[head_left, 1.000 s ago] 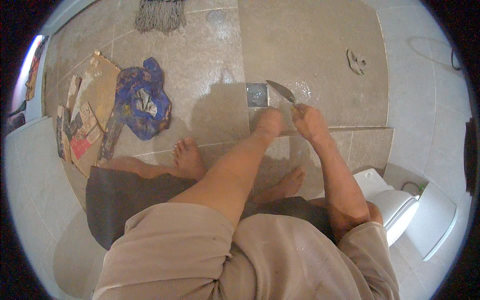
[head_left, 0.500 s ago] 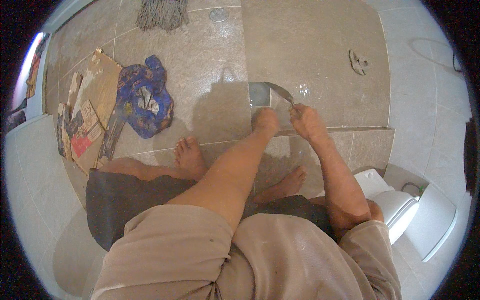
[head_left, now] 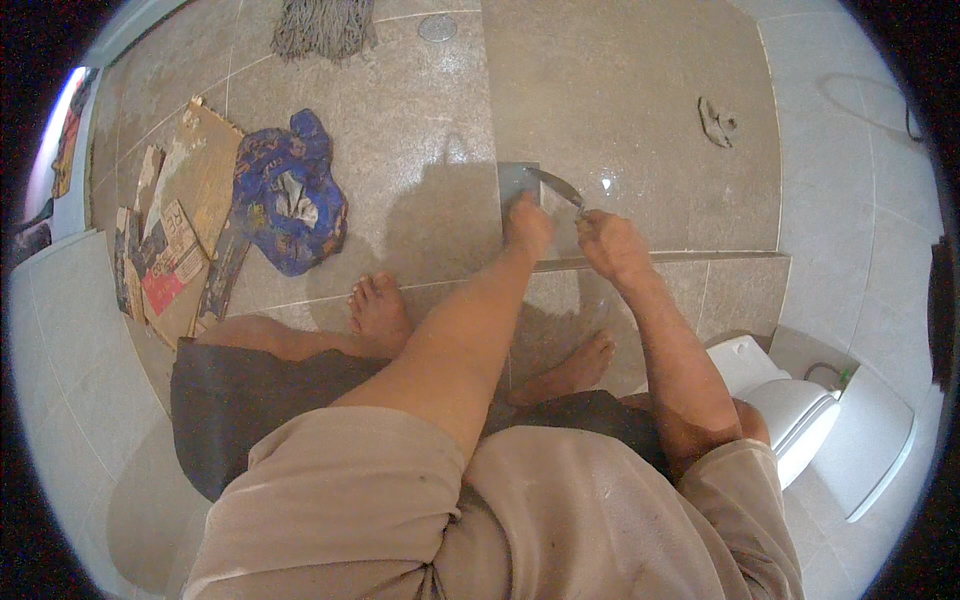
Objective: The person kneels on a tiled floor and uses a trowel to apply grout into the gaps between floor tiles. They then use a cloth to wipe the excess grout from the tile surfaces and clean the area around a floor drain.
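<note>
My right hand (head_left: 610,243) is closed around the handle of a tool with a curved, knife-like grey blade (head_left: 558,186). The blade points left, its tip over the edge of a small grey square (head_left: 513,176) in the floor. My left hand (head_left: 527,222) lies at the near side of that square, fingers stretched toward its surface. I cannot tell whether the square is a recess or a cover. A wet sheen shows on the raised tiled floor (head_left: 630,120) around the blade.
A crumpled blue bag (head_left: 285,225) and torn cardboard (head_left: 195,165) lie at the left. A mop head (head_left: 322,28) and round drain (head_left: 437,28) are at the far side. A grey rag (head_left: 716,122) lies at the right, with a white toilet (head_left: 790,410) nearer. A tiled step (head_left: 730,285) crosses near my hands.
My left hand has moved slightly forward and left, its fingers now over the grey square. The right hand and blade have shifted only a little.
</note>
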`<state>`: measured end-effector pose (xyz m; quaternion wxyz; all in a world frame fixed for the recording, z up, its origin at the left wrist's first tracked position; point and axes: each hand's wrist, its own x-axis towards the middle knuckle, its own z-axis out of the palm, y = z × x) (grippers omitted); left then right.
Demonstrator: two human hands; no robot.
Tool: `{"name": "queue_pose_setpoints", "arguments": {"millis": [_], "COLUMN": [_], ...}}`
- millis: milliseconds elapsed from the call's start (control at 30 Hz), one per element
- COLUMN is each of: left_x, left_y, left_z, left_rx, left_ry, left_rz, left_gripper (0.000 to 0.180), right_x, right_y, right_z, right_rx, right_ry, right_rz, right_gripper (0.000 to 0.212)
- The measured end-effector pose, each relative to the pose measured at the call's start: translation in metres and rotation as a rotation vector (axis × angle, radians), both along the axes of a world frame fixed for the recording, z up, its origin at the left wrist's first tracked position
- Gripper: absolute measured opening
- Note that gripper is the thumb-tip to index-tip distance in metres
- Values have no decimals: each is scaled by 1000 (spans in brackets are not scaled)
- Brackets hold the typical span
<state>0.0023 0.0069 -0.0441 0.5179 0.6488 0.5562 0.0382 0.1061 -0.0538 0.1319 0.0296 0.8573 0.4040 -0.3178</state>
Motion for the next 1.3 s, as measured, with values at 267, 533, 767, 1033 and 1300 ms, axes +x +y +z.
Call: {"name": "queue_pose_setpoints", "arguments": {"millis": [267,533,767,1033,1300], "left_x": [7,1,2,27,35], "left_y": [15,27,31,25,23], "left_z": [-18,-19,7,4,-71], "left_rx": [-94,-531,-717,-697,-650], "left_ry": [-163,-361,-517,-371,-442], "left_rz": [170,457,569,556,642], "left_gripper": [43,46,47,51,53], "right_x": [-12,-51,-69,-18,-53], "right_y": [-5,-9,12,43,45], "right_z": [-14,-16,-8,4,-7], "right_rx": [-37,-29,-94,-211,-99], "right_ry": [-68,-197,-166,-4,-88], "right_rz": [39,213,154,146,338], "right_gripper": [34,26,27,27,27]}}
